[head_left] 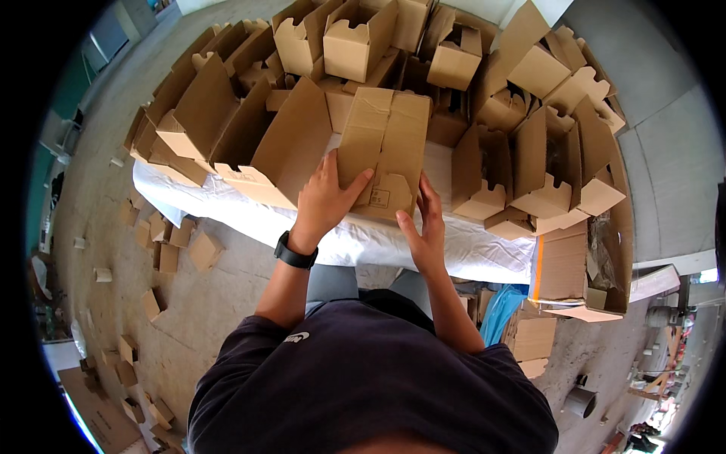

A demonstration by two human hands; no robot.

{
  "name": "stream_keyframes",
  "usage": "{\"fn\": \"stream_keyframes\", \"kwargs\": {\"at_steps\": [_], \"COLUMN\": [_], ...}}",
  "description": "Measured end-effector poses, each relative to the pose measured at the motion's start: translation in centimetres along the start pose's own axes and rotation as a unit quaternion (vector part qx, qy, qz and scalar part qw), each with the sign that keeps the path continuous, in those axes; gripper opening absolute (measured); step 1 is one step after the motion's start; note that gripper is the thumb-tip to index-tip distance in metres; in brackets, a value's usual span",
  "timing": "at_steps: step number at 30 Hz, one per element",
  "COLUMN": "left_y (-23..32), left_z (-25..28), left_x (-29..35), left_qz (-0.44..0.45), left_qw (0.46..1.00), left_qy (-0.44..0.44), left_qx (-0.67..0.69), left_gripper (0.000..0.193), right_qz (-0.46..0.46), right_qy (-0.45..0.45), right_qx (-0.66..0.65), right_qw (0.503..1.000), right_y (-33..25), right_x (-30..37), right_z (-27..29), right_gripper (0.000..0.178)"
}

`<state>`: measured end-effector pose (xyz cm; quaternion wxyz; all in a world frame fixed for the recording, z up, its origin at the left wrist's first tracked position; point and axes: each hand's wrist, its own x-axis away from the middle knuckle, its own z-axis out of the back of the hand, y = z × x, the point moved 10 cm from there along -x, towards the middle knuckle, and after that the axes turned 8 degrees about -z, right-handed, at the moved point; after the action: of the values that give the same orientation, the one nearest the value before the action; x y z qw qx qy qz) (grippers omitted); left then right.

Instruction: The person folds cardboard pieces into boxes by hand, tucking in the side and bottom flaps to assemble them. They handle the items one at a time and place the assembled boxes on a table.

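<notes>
A closed brown cardboard box [387, 140] with a seam along its top and a small printed mark stands in front of me on the white-covered table [484, 251]. My left hand [324, 197] holds its left side, the thumb lying over the top face near the front. At the box's near right corner, the fingers of my right hand [426, 236] press along the side, with the thumb at the front edge. Both hands are closed on the box from opposite sides. A dark watch band [296, 253] circles my left wrist.
Open cardboard boxes surround the work spot: a long one [291, 144] on the left, several [482, 170] on the right, more stacked behind [359, 41]. A large carton [563, 265] stands at the table's right end. Small cardboard pieces [206, 250] litter the floor at left.
</notes>
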<state>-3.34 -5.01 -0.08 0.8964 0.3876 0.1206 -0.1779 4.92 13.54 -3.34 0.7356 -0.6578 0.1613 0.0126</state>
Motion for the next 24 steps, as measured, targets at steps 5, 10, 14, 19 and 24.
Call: {"fn": "stream_keyframes", "kwargs": {"at_steps": [5,10,14,19,24], "left_y": [-0.7,-0.3,-1.0,-1.0,-1.5], "left_z": [-0.4,-0.1,0.0,-0.1,-1.1], "left_x": [0.0,0.0,-0.2,0.0,0.4], "left_qz": [0.015,0.036,0.025,0.032,0.047], "left_qw": [0.999,0.997,0.995,0.991,0.974], "left_qy": [-0.022,-0.040,-0.031,-0.042,-0.055], "left_qx": [0.018,0.059,0.089,0.125,0.214], "left_gripper": [0.073,0.077,0.076,0.078,0.080], "right_qz": [-0.003,-0.002,0.003,0.006,0.059], "right_qy": [-0.002,-0.003,-0.005,0.020,0.027], "right_qx": [0.001,-0.001,-0.002,0.045,0.169], "right_qw": [1.000,1.000,1.000,0.999,0.983], "right_y": [-0.1,-0.4,-0.6,-1.0,-4.2], "right_x": [0.0,-0.1,-0.2,0.0,-0.2], "right_z": [0.0,0.1,0.0,0.6,1.1], "right_gripper": [0.071,0.071,0.071,0.067,0.063]}}
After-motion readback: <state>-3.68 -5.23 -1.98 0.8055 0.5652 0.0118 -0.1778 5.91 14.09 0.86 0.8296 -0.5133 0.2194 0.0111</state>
